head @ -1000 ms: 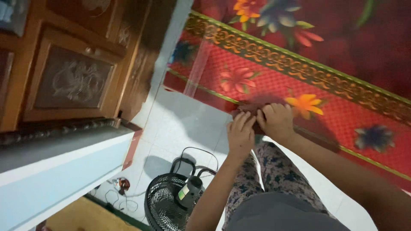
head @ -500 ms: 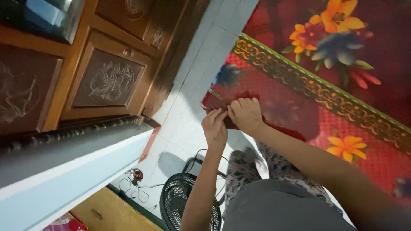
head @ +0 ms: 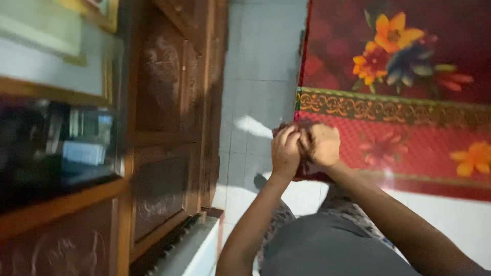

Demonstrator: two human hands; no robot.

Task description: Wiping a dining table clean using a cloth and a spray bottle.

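Both hands met at the near-left corner of the red floral mat [head: 409, 148] — left hand [head: 285, 149] and right hand [head: 323, 145] touching, fingers clenched on its edge — mat's long axis ran off rightward over the tiled floor [head: 255, 92].

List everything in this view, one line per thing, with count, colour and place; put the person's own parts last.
floral mat: one, red with orange and yellow flowers and a gold patterned band, right half of the view, its left edge gripped by both hands
tiled floor: one, pale grey-white, centre strip between cabinet and mat
carved wooden cabinet: one, brown, left side
dark glass panel: one, black and reflective, far left in the cabinet
patterned trousers: one pair, grey with dark print, bottom centre
grey shirt: one, bottom centre
left hand: one, centre, closed on the mat edge
right hand: one, centre, closed on the mat edge
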